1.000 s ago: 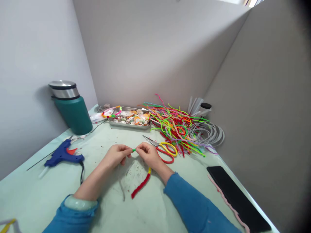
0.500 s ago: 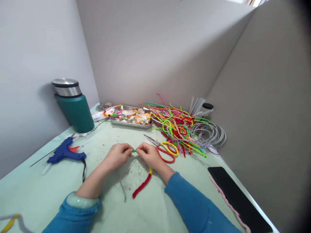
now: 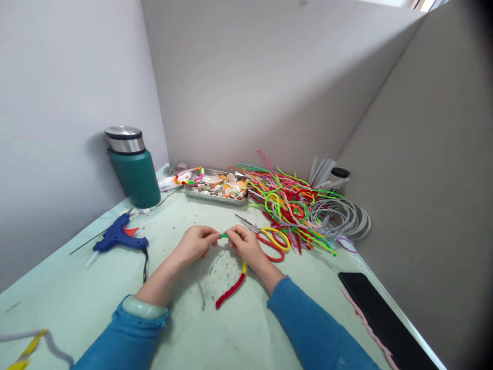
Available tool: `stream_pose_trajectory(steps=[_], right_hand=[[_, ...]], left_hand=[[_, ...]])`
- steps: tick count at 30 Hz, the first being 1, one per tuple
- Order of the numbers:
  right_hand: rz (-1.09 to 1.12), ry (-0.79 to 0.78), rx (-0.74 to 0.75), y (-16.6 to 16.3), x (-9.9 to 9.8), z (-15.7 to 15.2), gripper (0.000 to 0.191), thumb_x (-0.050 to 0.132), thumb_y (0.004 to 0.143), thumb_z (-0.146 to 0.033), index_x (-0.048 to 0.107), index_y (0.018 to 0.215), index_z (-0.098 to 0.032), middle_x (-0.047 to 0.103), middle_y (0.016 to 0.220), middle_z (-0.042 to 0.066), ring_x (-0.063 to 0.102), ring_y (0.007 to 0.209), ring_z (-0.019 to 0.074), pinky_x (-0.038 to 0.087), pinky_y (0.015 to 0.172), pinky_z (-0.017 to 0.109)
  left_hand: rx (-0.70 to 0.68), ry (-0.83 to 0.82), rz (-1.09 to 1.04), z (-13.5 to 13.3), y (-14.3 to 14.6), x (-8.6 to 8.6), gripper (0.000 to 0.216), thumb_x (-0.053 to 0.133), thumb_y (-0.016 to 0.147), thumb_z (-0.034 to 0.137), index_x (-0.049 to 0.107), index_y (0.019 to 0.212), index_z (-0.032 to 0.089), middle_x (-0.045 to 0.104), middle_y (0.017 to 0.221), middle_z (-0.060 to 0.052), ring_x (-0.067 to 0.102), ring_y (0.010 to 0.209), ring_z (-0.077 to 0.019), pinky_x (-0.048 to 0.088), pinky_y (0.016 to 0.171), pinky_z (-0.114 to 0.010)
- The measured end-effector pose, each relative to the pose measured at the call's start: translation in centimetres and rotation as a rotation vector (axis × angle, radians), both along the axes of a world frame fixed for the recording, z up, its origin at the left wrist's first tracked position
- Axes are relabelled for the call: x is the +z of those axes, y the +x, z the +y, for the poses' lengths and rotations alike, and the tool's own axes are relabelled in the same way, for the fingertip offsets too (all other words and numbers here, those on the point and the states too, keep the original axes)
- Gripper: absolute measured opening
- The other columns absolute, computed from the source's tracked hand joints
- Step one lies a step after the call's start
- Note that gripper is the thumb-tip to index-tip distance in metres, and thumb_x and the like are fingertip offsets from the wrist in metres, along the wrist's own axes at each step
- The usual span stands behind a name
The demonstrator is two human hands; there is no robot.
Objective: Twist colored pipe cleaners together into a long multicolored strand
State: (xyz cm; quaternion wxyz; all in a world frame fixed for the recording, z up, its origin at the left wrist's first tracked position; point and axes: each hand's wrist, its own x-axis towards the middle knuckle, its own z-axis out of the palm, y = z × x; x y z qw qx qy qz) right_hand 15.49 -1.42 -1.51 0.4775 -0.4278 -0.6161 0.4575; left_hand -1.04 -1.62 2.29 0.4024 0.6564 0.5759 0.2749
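Between my two hands a short stretch of green pipe cleaner [image 3: 224,236] shows. My left hand [image 3: 198,242] pinches its left side, and my right hand [image 3: 243,242] pinches it close by, fingertips nearly meeting. Below my right hand hangs a curved piece with a yellow part and a red fuzzy pipe cleaner [image 3: 231,292] end; whether it joins the green part is hidden by the hand. A thin grey strand [image 3: 201,294] trails beneath my left hand. Just right of my right hand lie scissors [image 3: 273,241] with red and yellow handles, blades pointing away to the left.
A blue glue gun [image 3: 120,236] and a green bottle [image 3: 134,174] stand at left. Behind are a metal tray [image 3: 215,198] of buttons, a heap of pipe cleaners [image 3: 285,205] and a grey wire coil [image 3: 346,218]. A black phone [image 3: 381,313] lies at right.
The whole view has shifted, so everything sits further right in the picture. Both hands keep their pinch on the green pipe cleaner, with only slight finger movement.
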Motion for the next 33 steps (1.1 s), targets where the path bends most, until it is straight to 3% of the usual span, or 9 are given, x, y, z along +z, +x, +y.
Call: stream_pose_trajectory(steps=[4, 10, 19, 26, 33], right_hand=[[0.062, -0.035, 0.015, 0.1, -0.2, 0.2, 0.035, 0.042, 0.084, -0.046, 0.057, 0.099, -0.018, 0.059, 0.065, 0.0, 0.043, 0.044, 0.0088, 0.031, 0.041, 0.021], [0.08, -0.013, -0.008, 0.1, -0.6, 0.5, 0.032, 0.049, 0.08, -0.043, 0.056, 0.097, -0.018, 0.058, 0.061, -0.002, 0.043, 0.047, 0.0087, 0.031, 0.044, 0.02], [0.092, -0.004, -0.037, 0.2, 0.1, 0.3, 0.024, 0.052, 0.078, -0.04, 0.056, 0.081, -0.016, 0.048, 0.054, -0.004, 0.04, 0.048, 0.0082, 0.031, 0.047, 0.02], [0.105, 0.022, -0.105, 0.3, 0.0, 0.5, 0.022, 0.052, 0.076, -0.039, 0.056, 0.077, -0.017, 0.046, 0.051, -0.005, 0.038, 0.046, 0.0081, 0.03, 0.046, 0.021], [-0.053, 0.121, -0.194, 0.4, 0.1, 0.0, 0.026, 0.048, 0.08, -0.041, 0.059, 0.078, -0.017, 0.048, 0.057, -0.003, 0.042, 0.053, 0.0098, 0.032, 0.049, 0.021]], left_hand=[[0.177, 0.019, -0.054, 0.9, -0.5, -0.9, 0.032, 0.051, 0.069, 0.045, 0.059, 0.065, 0.015, 0.044, 0.038, 0.005, 0.038, 0.033, -0.0086, 0.028, 0.039, -0.021], [0.349, 0.051, -0.208, 1.1, -0.9, -1.0, 0.027, 0.052, 0.069, 0.042, 0.057, 0.07, 0.015, 0.046, 0.045, 0.005, 0.035, 0.032, -0.0062, 0.027, 0.036, -0.021], [0.262, -0.186, -0.657, 0.7, -0.6, -0.3, 0.031, 0.066, 0.058, 0.037, 0.053, 0.071, 0.012, 0.043, 0.05, 0.008, 0.021, 0.032, -0.0007, 0.022, 0.033, -0.019], [0.231, -0.129, -0.487, 0.8, -0.4, -0.4, 0.044, 0.063, 0.06, 0.049, 0.058, 0.082, 0.011, 0.052, 0.059, 0.003, 0.029, 0.032, -0.002, 0.029, 0.035, -0.021], [0.196, -0.149, -0.475, 0.8, -0.4, -0.9, 0.052, 0.062, 0.059, 0.052, 0.061, 0.09, 0.01, 0.047, 0.052, 0.006, 0.027, 0.032, -0.0028, 0.025, 0.034, -0.021]])
